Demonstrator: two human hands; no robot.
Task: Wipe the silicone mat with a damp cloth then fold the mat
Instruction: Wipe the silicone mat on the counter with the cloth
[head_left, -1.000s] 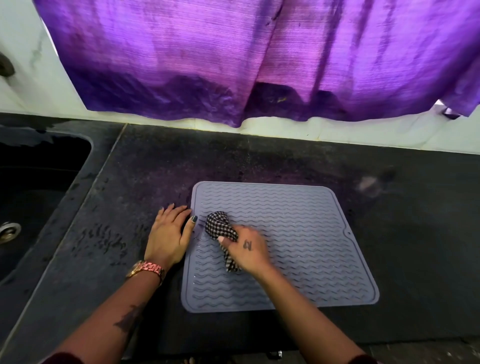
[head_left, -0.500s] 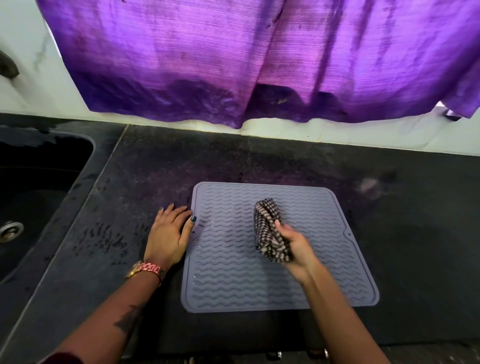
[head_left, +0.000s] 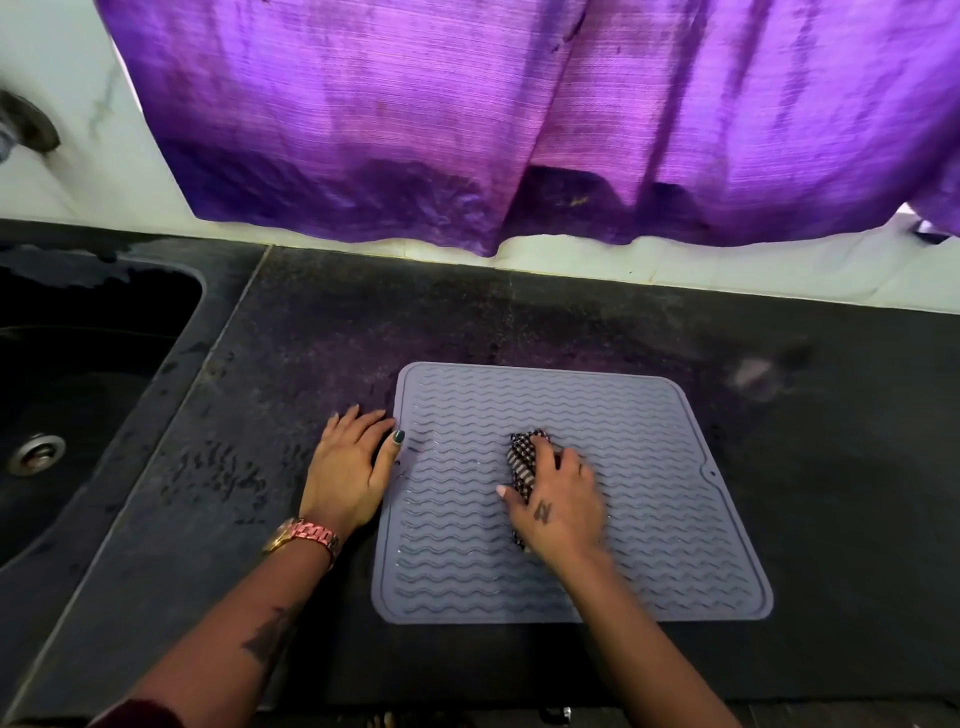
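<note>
Wiping is under way at a dark stone bench (head_left: 260, 415), where a grey silicone mat (head_left: 649, 519) lies flat and unfolded in front of a person. Their right hand (head_left: 563, 506) grips a bunched checked cloth (head_left: 522, 460) and presses it onto the middle of the ridged surface, fingers curled over the wad. Their left hand (head_left: 348, 467) lies flat on the stone with fingers spread and released, its thumb touching the mat's left edge, apparently to keep the sheet from sliding under the strokes. A pink-banded watch (head_left: 306, 535) sits on that wrist. To the left is a dark sink (head_left: 67, 364); a purple curtain (head_left: 519, 119) hangs over the back wall. Folding has not begun, and the mat's far corners and right side probably need passes first.
</note>
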